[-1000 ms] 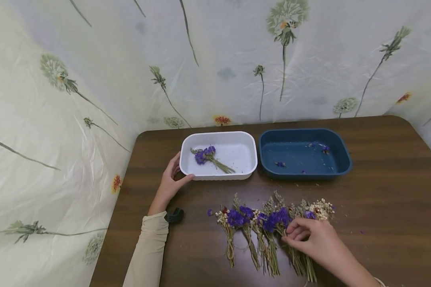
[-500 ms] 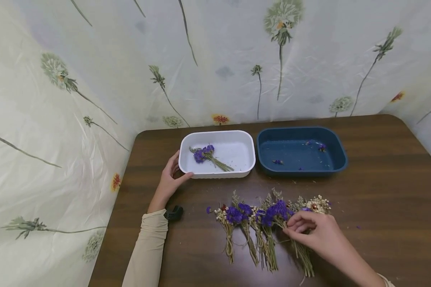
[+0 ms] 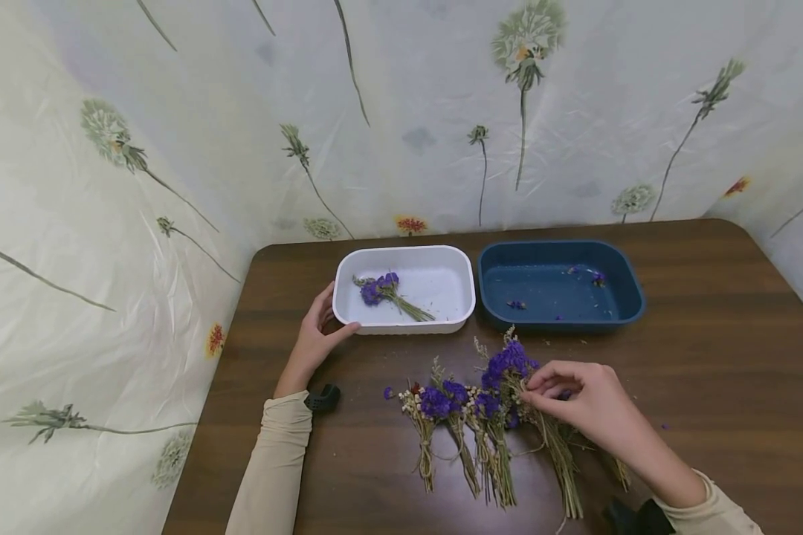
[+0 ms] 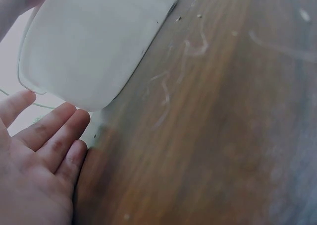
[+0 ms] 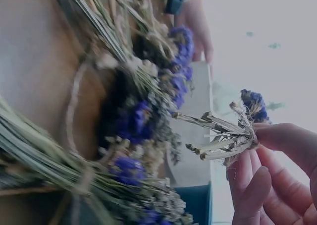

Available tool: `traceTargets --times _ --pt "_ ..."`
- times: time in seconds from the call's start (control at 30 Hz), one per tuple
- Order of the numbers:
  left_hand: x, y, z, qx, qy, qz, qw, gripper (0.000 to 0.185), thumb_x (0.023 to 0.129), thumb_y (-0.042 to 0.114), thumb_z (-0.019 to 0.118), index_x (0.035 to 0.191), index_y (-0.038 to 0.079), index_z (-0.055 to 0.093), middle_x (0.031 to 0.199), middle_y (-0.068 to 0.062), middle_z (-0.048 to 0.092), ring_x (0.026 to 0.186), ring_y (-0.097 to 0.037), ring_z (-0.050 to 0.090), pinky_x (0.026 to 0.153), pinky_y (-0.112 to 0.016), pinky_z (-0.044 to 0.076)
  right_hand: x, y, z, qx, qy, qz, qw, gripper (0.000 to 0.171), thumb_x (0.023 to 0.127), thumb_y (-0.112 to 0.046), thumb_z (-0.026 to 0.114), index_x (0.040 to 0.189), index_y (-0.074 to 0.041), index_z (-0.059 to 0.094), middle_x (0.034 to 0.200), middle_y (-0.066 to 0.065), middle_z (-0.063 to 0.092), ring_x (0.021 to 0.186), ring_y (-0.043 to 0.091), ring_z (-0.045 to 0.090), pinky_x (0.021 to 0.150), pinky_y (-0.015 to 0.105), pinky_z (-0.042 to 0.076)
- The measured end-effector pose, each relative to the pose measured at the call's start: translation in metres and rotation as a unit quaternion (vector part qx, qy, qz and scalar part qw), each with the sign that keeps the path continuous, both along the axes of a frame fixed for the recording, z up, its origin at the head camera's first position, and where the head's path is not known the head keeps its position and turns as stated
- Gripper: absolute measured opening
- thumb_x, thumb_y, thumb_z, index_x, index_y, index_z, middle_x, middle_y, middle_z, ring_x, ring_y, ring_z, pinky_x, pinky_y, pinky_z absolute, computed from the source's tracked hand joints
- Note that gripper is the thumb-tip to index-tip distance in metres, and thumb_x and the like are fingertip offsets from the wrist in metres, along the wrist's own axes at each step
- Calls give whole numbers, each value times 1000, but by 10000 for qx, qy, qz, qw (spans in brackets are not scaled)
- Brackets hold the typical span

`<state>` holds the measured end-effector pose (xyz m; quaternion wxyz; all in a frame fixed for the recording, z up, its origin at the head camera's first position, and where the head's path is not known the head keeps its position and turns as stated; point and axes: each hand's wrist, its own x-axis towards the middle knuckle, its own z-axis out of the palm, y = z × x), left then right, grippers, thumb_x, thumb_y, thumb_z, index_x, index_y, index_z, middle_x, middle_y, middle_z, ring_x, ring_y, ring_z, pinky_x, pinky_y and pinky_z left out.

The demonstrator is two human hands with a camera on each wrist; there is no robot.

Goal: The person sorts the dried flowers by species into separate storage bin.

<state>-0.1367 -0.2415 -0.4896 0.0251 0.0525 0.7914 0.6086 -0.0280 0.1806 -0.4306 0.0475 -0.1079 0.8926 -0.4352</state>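
A row of small dried flower bundles [image 3: 465, 423] with purple and white heads lies on the brown table [image 3: 709, 357]. My right hand [image 3: 531, 390] pinches one purple bundle [image 3: 508, 362] by its stems and holds it raised and tilted above the row. In the right wrist view its fingertips [image 5: 267, 140] clamp the held bundle's stems [image 5: 218, 138], with the other bundles [image 5: 129, 131] below. My left hand [image 3: 331, 316] rests against the left front corner of the white tray [image 3: 470, 297], fingers [image 4: 49, 136] straight beside the white tray's wall [image 4: 94, 41]. One purple bundle [image 3: 383, 290] lies inside.
A dark blue tray [image 3: 632, 301] sits right of the white one, holding only a few purple petals [image 3: 517, 304]. A flower-printed plastic sheet [image 3: 442, 111] walls the table at the back and left. Loose crumbs lie around the bundles.
My right hand has picked one purple bundle out of the row and lifted it up and towards the trays. The left hand has stayed on the white tray.
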Motion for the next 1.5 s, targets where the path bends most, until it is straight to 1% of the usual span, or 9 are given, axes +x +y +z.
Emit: traceTargets --times 0.17,0.33,0.67,0.77,0.93,1.03,1.17,1.4,1.5 --pt "1 0 2 3 25 -13 10000 91 90 8 79 164 8 26 156 -26 46 146 -41 45 123 -55 33 -19 -3 6 68 97 93 9999 9 87 -26 85 88 -22 77 84 -6 76 73 2 70 68 24 57" --pt "1 1 5 -41 112 -48 9999 90 90 9 79 163 6 26 156 -28 46 146 -42 45 123 -56 34 -40 -9 12 130 6 293 9995 10 88 -30 84 88 -23 77 84 -6 76 74 4 71 70 24 58" --pt "1 1 7 -101 211 -60 9997 90 90 8 79 163 3 26 155 -30 46 145 -44 45 122 -57 34 -81 -27 22 134 16 747 9971 9 89 -27 83 88 -19 78 84 -3 77 75 8 72 69 24 57" --pt "0 1 5 -80 162 -50 9998 90 90 8 79 163 4 27 155 -29 47 145 -43 46 122 -57 34 -94 -33 24 39 -104 856 9963 9 89 -26 83 89 -18 78 85 -1 77 75 11 72 68 27 59" --pt "-2 2 2 -12 12 -28 10000 91 90 9 80 164 8 27 157 -26 46 146 -40 45 124 -54 33 -114 -42 25 -224 -350 1016 9940 10 90 -22 82 93 -14 79 88 4 77 74 15 73 68 39 63" --pt "-2 1 1 13 -67 4 10000 91 90 10 80 164 11 27 157 -24 46 147 -38 44 125 -53 32 -126 -48 26 -308 -402 1139 9922 11 91 -21 80 96 -12 79 89 6 78 74 16 74 68 38 63" --pt "-3 0 0 -32 -61 4 10000 91 90 11 80 164 12 27 158 -23 46 147 -38 45 124 -53 33 -142 -57 28 -292 -446 1281 9903 13 92 -20 79 98 -9 78 90 8 78 74 17 74 66 33 62" --pt "0 0 3 -90 99 -51 9999 90 91 10 79 164 6 26 157 -26 46 145 -41 46 122 -56 35 -164 -76 31 -227 -668 1362 9882 13 93 -20 78 99 -8 78 95 9 80 75 20 74 73 47 64" --pt "1 0 4 -99 51 -42 9999 91 91 10 79 164 6 25 157 -25 46 145 -41 45 122 -56 35 -172 -84 33 -199 -682 1374 9880 13 93 -20 78 99 -8 78 95 9 80 77 20 75 73 43 64"
